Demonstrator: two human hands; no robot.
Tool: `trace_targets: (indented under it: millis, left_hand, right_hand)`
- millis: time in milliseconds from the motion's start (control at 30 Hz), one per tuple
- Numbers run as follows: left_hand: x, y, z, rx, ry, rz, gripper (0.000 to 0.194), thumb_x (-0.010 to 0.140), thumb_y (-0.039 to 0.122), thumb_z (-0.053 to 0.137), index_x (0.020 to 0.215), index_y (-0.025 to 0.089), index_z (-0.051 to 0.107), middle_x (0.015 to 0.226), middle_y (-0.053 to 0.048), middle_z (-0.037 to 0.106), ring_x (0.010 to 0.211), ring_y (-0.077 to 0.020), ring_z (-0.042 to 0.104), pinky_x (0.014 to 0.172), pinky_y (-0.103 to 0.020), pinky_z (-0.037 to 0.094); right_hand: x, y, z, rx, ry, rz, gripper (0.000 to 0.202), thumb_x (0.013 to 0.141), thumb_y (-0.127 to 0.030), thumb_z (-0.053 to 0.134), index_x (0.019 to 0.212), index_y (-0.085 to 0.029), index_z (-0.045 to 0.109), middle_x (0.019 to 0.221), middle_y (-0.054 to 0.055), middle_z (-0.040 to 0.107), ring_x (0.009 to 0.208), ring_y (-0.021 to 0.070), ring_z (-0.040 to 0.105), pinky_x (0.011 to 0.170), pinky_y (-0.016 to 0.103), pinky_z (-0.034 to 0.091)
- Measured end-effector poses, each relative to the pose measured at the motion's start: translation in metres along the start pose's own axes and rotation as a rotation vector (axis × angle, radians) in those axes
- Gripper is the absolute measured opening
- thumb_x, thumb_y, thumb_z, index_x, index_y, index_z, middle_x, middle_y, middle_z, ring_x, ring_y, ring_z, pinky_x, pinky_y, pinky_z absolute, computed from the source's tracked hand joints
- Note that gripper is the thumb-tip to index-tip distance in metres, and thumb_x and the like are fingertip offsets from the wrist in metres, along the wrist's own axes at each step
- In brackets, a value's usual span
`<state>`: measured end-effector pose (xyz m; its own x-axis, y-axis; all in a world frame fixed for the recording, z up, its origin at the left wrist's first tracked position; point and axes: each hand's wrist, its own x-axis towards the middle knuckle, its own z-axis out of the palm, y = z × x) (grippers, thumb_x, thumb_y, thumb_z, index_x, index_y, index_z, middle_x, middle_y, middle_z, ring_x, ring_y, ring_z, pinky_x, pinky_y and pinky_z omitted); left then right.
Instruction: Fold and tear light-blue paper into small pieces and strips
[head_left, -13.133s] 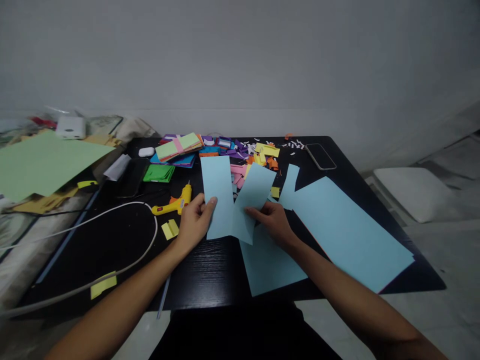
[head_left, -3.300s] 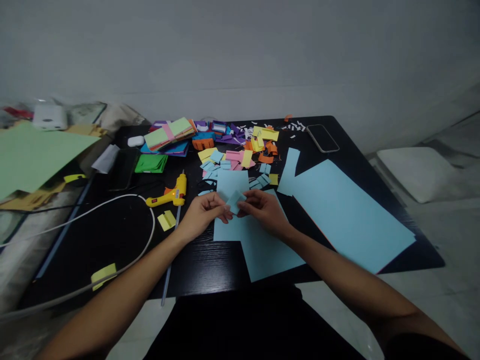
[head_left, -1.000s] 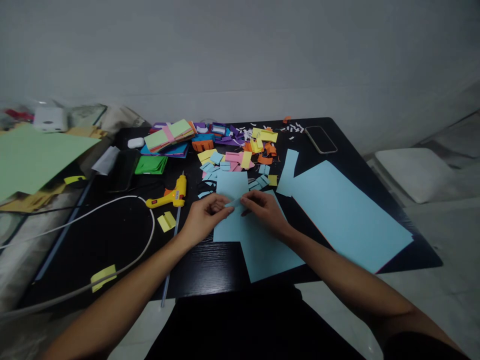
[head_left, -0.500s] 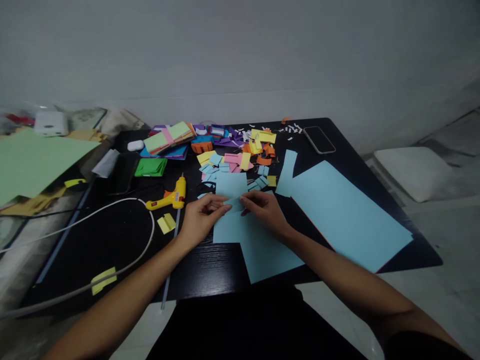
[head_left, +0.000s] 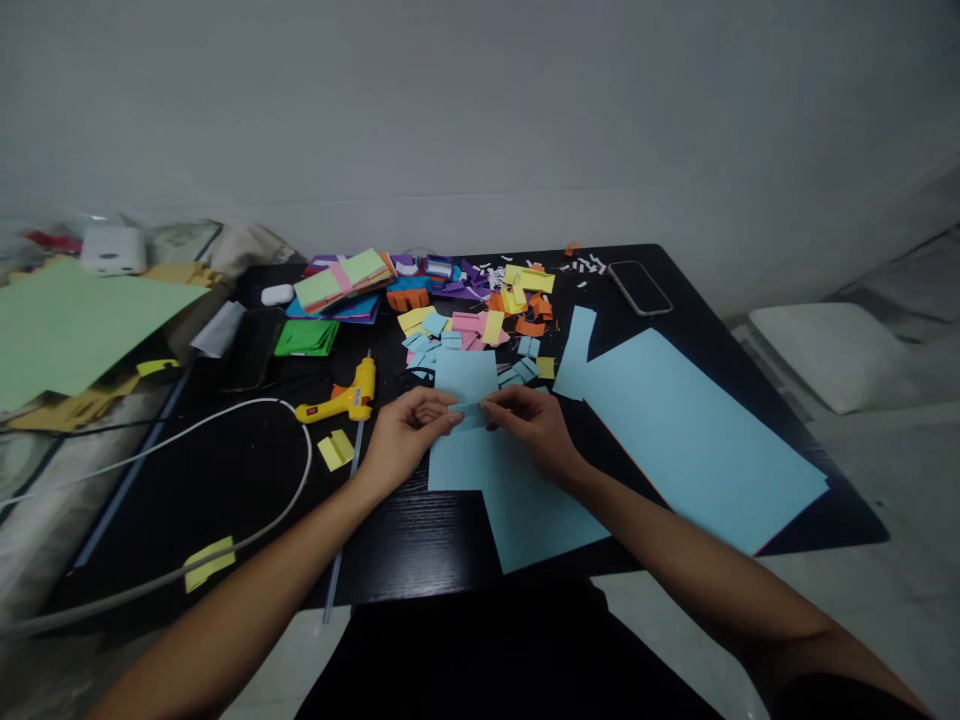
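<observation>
Between my two hands is a small light blue paper strip (head_left: 469, 411), held level with one end in each pinch. My left hand (head_left: 411, 430) has thumb and fingers closed on its left end. On the other end, my right hand (head_left: 530, 418) pinches with thumb and forefinger. Beneath them lies a light blue paper sheet (head_left: 454, 465), overlapping a larger blue sheet (head_left: 525, 525) that my right forearm partly covers. Small cut blue pieces (head_left: 517, 372) lie just beyond the hands.
A yellow glue gun (head_left: 352, 392) lies left of my left hand, near a white cable (head_left: 306, 450). Stacked blue sheets (head_left: 697, 430) and a phone (head_left: 640, 287) are on the right. Coloured scraps (head_left: 480, 325) and folded paper bundles (head_left: 345, 280) fill the table's back.
The blue strip between my fingers now shows as a narrower, tilted band. My hands have hardly moved; the whole view has shifted slightly.
</observation>
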<state>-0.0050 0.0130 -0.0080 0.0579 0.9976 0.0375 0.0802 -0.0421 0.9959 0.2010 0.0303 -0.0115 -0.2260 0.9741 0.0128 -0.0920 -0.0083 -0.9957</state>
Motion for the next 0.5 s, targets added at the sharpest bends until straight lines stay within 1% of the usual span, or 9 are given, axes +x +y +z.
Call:
trace_targets:
  millis: [167,300,400,500]
  left_hand:
    - [0.0008,0.0034,-0.0008,0.022,-0.050,0.002,0.015,0.085,0.033,0.077,0.082,0.018,0.075,0.062,0.000,0.070,0.058,-0.0132,0.065,0.060,-0.025,0.054]
    - [0.0008,0.0040,-0.0016,0.055,-0.031,0.026,0.017,0.086,0.034,0.077,0.080,0.018,0.076,0.061,-0.001,0.071,0.057,-0.0138,0.065,0.059,-0.025,0.053]
    - [0.0013,0.0033,-0.0021,0.070,-0.011,0.034,0.018,0.085,0.035,0.078,0.080,0.018,0.077,0.061,-0.001,0.071,0.057,-0.0145,0.066,0.059,-0.026,0.054]
    - [0.0014,0.0038,-0.0022,0.068,0.005,0.041,0.017,0.085,0.034,0.078,0.081,0.018,0.077,0.061,-0.002,0.071,0.057,-0.0146,0.066,0.059,-0.026,0.055]
  right_hand:
    - [-0.0018,-0.0005,-0.0004,-0.019,0.006,-0.008,0.023,0.080,-0.042,0.085,0.081,-0.020,0.077,0.077,0.002,0.073,0.065,0.0146,0.065,0.064,0.030,0.057]
    - [-0.0018,-0.0020,0.0013,0.000,0.007,0.013,0.025,0.080,-0.044,0.085,0.082,-0.021,0.077,0.081,0.002,0.073,0.067,0.0150,0.067,0.066,0.032,0.061]
    - [-0.0004,-0.0006,0.0014,0.016,-0.021,0.044,0.028,0.079,-0.047,0.086,0.083,-0.021,0.076,0.082,0.002,0.073,0.070,0.0153,0.068,0.069,0.033,0.064]
    - [0.0013,0.0025,0.0004,0.008,-0.049,0.067,0.032,0.077,-0.050,0.087,0.082,-0.020,0.075,0.079,0.002,0.074,0.068,0.0153,0.069,0.070,0.033,0.064]
